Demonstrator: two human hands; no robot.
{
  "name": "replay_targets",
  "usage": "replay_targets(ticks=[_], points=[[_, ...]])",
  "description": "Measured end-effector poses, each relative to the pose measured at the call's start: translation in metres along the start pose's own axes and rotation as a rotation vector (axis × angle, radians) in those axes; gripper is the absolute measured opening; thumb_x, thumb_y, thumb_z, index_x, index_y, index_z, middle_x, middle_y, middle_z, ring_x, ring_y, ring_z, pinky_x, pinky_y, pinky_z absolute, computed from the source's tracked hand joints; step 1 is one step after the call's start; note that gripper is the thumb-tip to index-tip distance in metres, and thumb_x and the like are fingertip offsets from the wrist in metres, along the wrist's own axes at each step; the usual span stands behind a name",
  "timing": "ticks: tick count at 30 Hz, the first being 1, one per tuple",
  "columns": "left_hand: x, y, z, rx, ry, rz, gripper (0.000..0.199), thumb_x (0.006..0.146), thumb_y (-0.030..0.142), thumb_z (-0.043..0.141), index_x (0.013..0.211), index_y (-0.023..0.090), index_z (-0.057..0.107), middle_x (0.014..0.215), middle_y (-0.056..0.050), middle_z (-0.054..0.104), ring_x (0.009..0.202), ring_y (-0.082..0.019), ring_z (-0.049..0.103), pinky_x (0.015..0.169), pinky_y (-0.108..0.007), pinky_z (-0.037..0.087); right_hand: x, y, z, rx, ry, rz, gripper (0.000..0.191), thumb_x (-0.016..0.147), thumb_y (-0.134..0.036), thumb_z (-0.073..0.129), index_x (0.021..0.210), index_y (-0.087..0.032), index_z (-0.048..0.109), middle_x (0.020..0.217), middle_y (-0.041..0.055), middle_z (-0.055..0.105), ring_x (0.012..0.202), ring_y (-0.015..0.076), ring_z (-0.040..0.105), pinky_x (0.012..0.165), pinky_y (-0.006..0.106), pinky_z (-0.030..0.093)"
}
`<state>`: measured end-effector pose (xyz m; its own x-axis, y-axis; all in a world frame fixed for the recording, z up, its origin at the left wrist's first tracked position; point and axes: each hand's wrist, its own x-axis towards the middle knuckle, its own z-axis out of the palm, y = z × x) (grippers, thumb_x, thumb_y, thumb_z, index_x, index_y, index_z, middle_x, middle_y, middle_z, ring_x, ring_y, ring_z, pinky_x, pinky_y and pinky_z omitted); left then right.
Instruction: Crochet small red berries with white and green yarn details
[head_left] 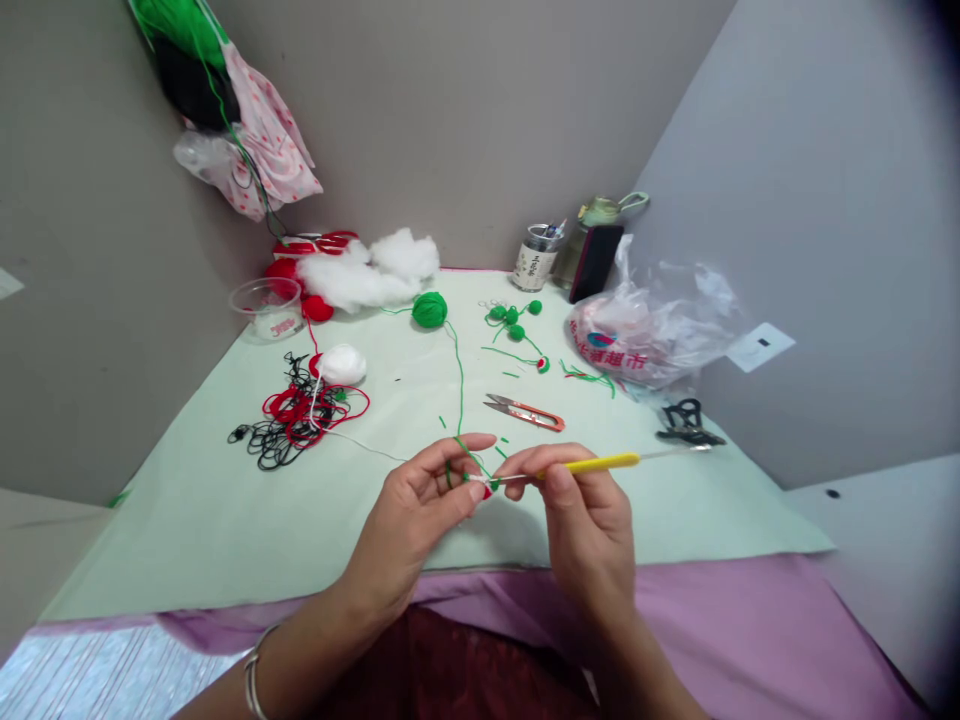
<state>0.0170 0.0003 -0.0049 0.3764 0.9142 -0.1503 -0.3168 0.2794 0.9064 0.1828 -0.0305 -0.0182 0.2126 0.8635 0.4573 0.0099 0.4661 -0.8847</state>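
Note:
My left hand [420, 510] pinches a small crocheted piece [487, 488] of red, white and green yarn above the table's front part. Green yarn [459, 380] runs over its raised index finger from a green ball [430, 310] farther back. My right hand [589, 515] is closed around a crochet hook with a yellow handle [611, 463]. The metal tip of the hook points left and meets the piece. A white strand reaches my left hand from a white yarn ball [343, 365] at the left.
Orange thread snips [525, 411] lie just beyond my hands. Tangled black and red cord [289, 425] and a plastic tub [270, 310] are at left, with white stuffing [360, 275] behind. A plastic bag [645, 330], phone [596, 263] and pen holder [537, 258] stand back right.

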Motion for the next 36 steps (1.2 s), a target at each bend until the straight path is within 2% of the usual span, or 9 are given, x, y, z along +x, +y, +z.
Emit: replay_targets(ticks=[3,6,10,14,18,24,28,31,36], points=[[0.0,-0.003,0.0,0.099,0.048,0.087,0.034,0.086,0.025,0.082,0.12,0.029,0.082,0.089,0.0,0.064,0.083,-0.015,0.056,0.081,-0.027,0.046,-0.003,-0.005,0.0,-0.215,-0.037,-0.149,0.021,0.107,-0.017,0.053,0.106,-0.024,0.072,0.093,0.0033,0.077,0.082,0.0165,0.073,0.075,0.03,0.062],[0.001,-0.006,0.003,0.154,0.12,0.175,0.046,0.086,0.021,0.082,0.131,0.029,0.077,0.088,0.001,0.065,0.086,-0.015,0.057,0.089,-0.028,0.046,-0.007,-0.003,0.001,-0.482,-0.121,-0.441,0.023,0.104,-0.009,0.054,0.115,-0.02,0.071,0.101,0.0081,0.078,0.092,0.0187,0.074,0.079,0.031,0.062],[0.003,-0.006,0.005,-0.098,0.066,-0.006,0.061,0.081,0.028,0.089,0.14,0.028,0.071,0.087,0.002,0.065,0.082,-0.013,0.057,0.083,-0.025,0.046,-0.011,0.006,0.0,-0.74,-0.144,-0.632,0.031,0.099,-0.007,0.063,0.123,-0.022,0.074,0.11,0.0103,0.077,0.103,0.0212,0.075,0.082,0.031,0.063],[0.006,-0.001,0.001,-0.306,-0.03,-0.247,0.062,0.075,0.032,0.094,0.133,0.02,0.076,0.079,0.001,0.064,0.068,-0.009,0.051,0.074,-0.022,0.043,-0.008,0.007,0.0,-0.449,-0.016,-0.404,0.029,0.101,-0.008,0.059,0.117,-0.026,0.076,0.101,0.0054,0.076,0.092,0.019,0.074,0.079,0.032,0.062],[0.006,0.001,0.0,-0.23,0.001,-0.132,0.054,0.078,0.028,0.092,0.13,0.026,0.078,0.086,0.0,0.069,0.078,-0.011,0.057,0.08,-0.023,0.044,0.0,0.004,0.006,-0.089,0.058,-0.132,0.021,0.104,-0.016,0.059,0.1,-0.025,0.077,0.089,0.0022,0.076,0.08,0.0165,0.071,0.072,0.03,0.06],[0.004,-0.004,0.007,-0.135,0.006,-0.022,0.046,0.078,0.029,0.094,0.123,0.029,0.082,0.088,0.001,0.071,0.086,-0.013,0.06,0.086,-0.024,0.046,-0.006,0.008,0.008,-0.294,-0.008,-0.262,0.029,0.1,-0.007,0.064,0.113,-0.028,0.078,0.1,0.0032,0.078,0.092,0.0168,0.074,0.08,0.03,0.062],[0.008,-0.004,0.006,-0.303,-0.009,-0.162,0.05,0.075,0.031,0.095,0.123,0.023,0.082,0.087,0.0,0.071,0.079,-0.012,0.059,0.081,-0.024,0.046,-0.013,0.012,0.002,-0.539,-0.048,-0.469,0.041,0.095,-0.003,0.068,0.125,-0.029,0.077,0.114,0.008,0.077,0.102,0.021,0.073,0.082,0.034,0.062],[0.011,-0.002,0.002,-0.371,-0.021,-0.267,0.047,0.072,0.031,0.096,0.115,0.019,0.084,0.087,-0.002,0.071,0.078,-0.012,0.06,0.081,-0.024,0.048,-0.009,0.009,0.0,-0.35,0.049,-0.307,0.032,0.1,-0.007,0.062,0.117,-0.029,0.079,0.1,0.0044,0.077,0.09,0.0184,0.071,0.077,0.032,0.06],[0.008,-0.003,0.003,-0.209,0.019,-0.079,0.043,0.077,0.027,0.093,0.118,0.026,0.083,0.083,0.001,0.066,0.081,-0.012,0.059,0.081,-0.023,0.046,-0.001,0.006,0.007,-0.029,0.043,-0.066,0.021,0.104,-0.02,0.062,0.102,-0.029,0.081,0.091,0.0014,0.075,0.081,0.0156,0.067,0.073,0.029,0.056]])
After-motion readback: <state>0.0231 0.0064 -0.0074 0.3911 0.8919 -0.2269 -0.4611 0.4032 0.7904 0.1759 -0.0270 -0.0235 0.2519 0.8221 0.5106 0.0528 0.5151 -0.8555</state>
